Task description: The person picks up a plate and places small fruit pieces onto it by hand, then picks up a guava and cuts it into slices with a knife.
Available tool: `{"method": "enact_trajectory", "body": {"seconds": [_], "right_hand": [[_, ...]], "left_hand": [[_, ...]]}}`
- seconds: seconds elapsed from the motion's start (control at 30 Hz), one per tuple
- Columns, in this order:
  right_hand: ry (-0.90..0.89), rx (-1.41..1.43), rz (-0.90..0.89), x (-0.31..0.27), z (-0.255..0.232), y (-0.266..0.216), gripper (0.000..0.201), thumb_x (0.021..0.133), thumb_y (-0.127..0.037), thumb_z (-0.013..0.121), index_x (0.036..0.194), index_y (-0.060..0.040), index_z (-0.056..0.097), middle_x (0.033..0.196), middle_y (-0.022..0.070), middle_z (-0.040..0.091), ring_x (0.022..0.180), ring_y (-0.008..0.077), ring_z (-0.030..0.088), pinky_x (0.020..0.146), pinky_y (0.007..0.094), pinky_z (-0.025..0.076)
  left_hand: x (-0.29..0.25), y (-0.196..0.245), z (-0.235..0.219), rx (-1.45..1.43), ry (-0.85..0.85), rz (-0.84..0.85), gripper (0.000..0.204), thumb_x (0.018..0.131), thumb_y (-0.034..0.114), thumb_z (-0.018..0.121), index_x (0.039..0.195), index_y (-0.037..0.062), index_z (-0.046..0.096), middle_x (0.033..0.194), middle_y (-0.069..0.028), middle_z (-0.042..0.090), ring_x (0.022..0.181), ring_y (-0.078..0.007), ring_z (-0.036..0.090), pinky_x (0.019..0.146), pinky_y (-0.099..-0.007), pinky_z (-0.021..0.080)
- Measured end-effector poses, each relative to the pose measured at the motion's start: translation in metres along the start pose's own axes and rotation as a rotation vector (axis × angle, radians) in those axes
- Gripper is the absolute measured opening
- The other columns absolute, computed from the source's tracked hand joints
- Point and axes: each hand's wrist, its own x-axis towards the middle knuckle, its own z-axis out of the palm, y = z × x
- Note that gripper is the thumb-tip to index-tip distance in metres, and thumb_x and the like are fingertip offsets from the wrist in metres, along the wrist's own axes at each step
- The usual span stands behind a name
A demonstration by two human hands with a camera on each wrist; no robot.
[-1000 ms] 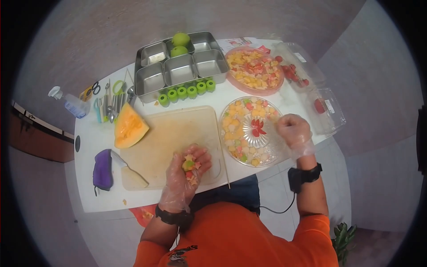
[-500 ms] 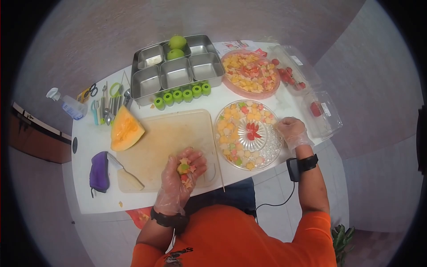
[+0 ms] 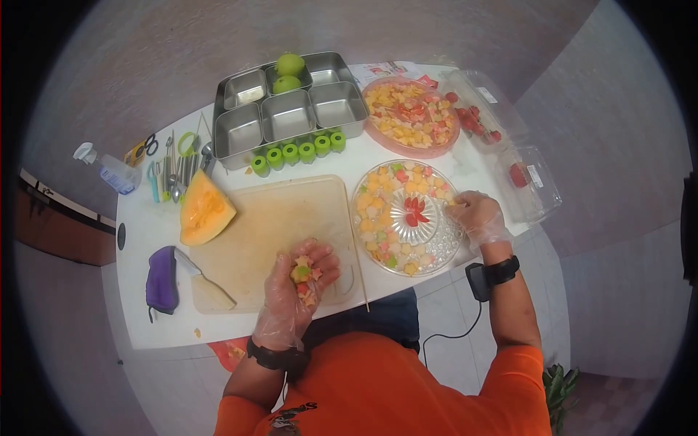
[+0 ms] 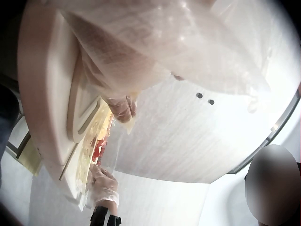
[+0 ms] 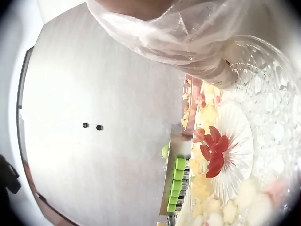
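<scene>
Palm up over the cutting board's [image 3: 262,218] front part, the gloved left hand [image 3: 287,294] carries several small star and flower-shaped fruit pieces [image 3: 302,270], its fingers loosely extended. At the right rim of the clear patterned plate [image 3: 385,267] is the gloved right hand [image 3: 481,218], thumb and fingers drawn together; whether a piece is between them is unclear. Cut fruit covers the plate's top, left and lower parts, around red petal-shaped pieces [image 3: 415,211] in the centre. In the right wrist view the right fingers [image 5: 221,75] touch or hover close above the clear plate [image 5: 277,122].
Behind stand a steel tray [image 3: 240,161] with green fruit [image 3: 289,65], green-topped cutters [image 3: 291,153] and a pink dish [image 3: 407,151] of cut pieces. Clear boxes [image 3: 542,192] stand right. Melon [image 3: 206,211], knife [image 3: 211,285], purple cloth [image 3: 162,280] and spray bottle [image 3: 116,174] are left.
Over the last second the right hand has gone from a raised curled pose to the plate's right rim, with its fingers lower. The left hand still carries its pieces.
</scene>
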Motion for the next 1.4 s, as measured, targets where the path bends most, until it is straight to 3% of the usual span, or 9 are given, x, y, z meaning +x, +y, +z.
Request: {"method": "enact_trajectory", "body": {"seconds": [0.53, 0.63, 0.7, 0.77, 0.83, 0.9, 0.97, 1.13, 1.4], "right_hand": [[0.057, -0.159, -0.151, 0.003, 0.01, 0.006, 0.022, 0.084, -0.029, 0.063, 0.089, -0.011, 0.075, 0.091, 0.0131, 0.072, 0.087, 0.0335, 0.069, 0.08, 0.0403, 0.055], [0.077, -0.052, -0.185, 0.006, 0.007, 0.016, 0.02, 0.083, -0.026, 0.064, 0.088, -0.0102, 0.075, 0.09, 0.0147, 0.072, 0.085, 0.0324, 0.069, 0.078, 0.0405, 0.055], [0.131, 0.014, -0.261, 0.006, -0.001, 0.026, 0.015, 0.082, -0.018, 0.067, 0.088, -0.0066, 0.074, 0.086, 0.0164, 0.071, 0.08, 0.0321, 0.069, 0.075, 0.0397, 0.054], [0.206, 0.221, -0.294, -0.023, -0.025, -0.021, 0.011, 0.079, -0.009, 0.07, 0.087, -0.0029, 0.072, 0.079, 0.017, 0.068, 0.073, 0.032, 0.067, 0.07, 0.0392, 0.053], [0.192, 0.241, -0.448, -0.056, -0.04, -0.066, 0.01, 0.076, -0.004, 0.071, 0.086, -0.0017, 0.071, 0.073, 0.016, 0.065, 0.067, 0.0318, 0.064, 0.066, 0.0384, 0.052], [0.127, 0.311, -0.725, -0.081, -0.029, -0.1, 0.019, 0.072, -0.003, 0.075, 0.091, -0.0049, 0.073, 0.067, 0.0081, 0.061, 0.057, 0.0171, 0.058, 0.057, 0.031, 0.046], [-0.058, 0.385, -0.973, -0.098, -0.017, -0.134, 0.02, 0.073, -0.006, 0.074, 0.093, -0.0066, 0.072, 0.068, 0.0076, 0.06, 0.058, 0.0232, 0.059, 0.057, 0.0344, 0.048], [-0.174, 0.269, -0.944, -0.105, 0.04, -0.179, 0.023, 0.081, -0.022, 0.07, 0.096, -0.006, 0.066, 0.081, 0.0137, 0.067, 0.079, 0.0336, 0.067, 0.07, 0.0433, 0.054], [-0.101, 0.278, -0.963, -0.098, 0.063, -0.181, 0.02, 0.081, -0.022, 0.069, 0.094, -0.0071, 0.067, 0.087, 0.0139, 0.067, 0.08, 0.0344, 0.066, 0.071, 0.0438, 0.053]], "left_hand": [[0.0, 0.002, 0.0, -0.014, -0.044, -0.011, 0.059, 0.094, 0.052, 0.059, 0.123, -0.0002, 0.058, 0.114, -0.0191, 0.061, 0.095, -0.0273, 0.059, 0.087, -0.0445, 0.06], [-0.001, -0.002, 0.012, 0.048, 0.039, 0.009, 0.056, 0.092, 0.052, 0.062, 0.117, 0.0019, 0.059, 0.103, -0.0115, 0.059, 0.088, -0.0213, 0.056, 0.082, -0.0364, 0.057], [0.002, -0.001, 0.005, -0.079, -0.105, -0.039, 0.05, 0.091, 0.052, 0.064, 0.108, 0.0057, 0.057, 0.091, -0.004, 0.052, 0.081, -0.0161, 0.049, 0.076, -0.0282, 0.048], [0.011, -0.001, -0.001, -0.208, -0.325, -0.114, 0.046, 0.091, 0.053, 0.064, 0.101, 0.0095, 0.053, 0.086, 0.0, 0.045, 0.078, -0.0135, 0.045, 0.071, -0.0249, 0.037], [0.009, 0.003, -0.004, -0.15, -0.289, -0.123, 0.047, 0.092, 0.055, 0.062, 0.102, 0.0095, 0.052, 0.089, -0.0001, 0.045, 0.082, -0.0142, 0.047, 0.078, -0.0278, 0.045], [0.005, 0.004, -0.003, -0.104, -0.242, -0.092, 0.049, 0.093, 0.054, 0.06, 0.109, 0.008, 0.053, 0.095, -0.0015, 0.049, 0.085, -0.0153, 0.049, 0.084, -0.0297, 0.047], [0.0, 0.006, -0.003, -0.07, -0.221, -0.087, 0.052, 0.095, 0.054, 0.057, 0.115, 0.0065, 0.054, 0.1, -0.0029, 0.052, 0.089, -0.0164, 0.052, 0.089, -0.0315, 0.049], [-0.006, 0.003, -0.002, 0.037, -0.01, -0.033, 0.063, 0.1, 0.055, 0.048, 0.138, 0.004, 0.048, 0.125, -0.0117, 0.058, 0.094, -0.0177, 0.059, 0.087, -0.0351, 0.054], [-0.005, 0.004, -0.001, 0.06, -0.028, -0.013, 0.06, 0.102, 0.053, 0.046, 0.136, 0.0035, 0.05, 0.123, -0.0108, 0.059, 0.1, -0.0191, 0.061, 0.08, -0.025, 0.054]]}}
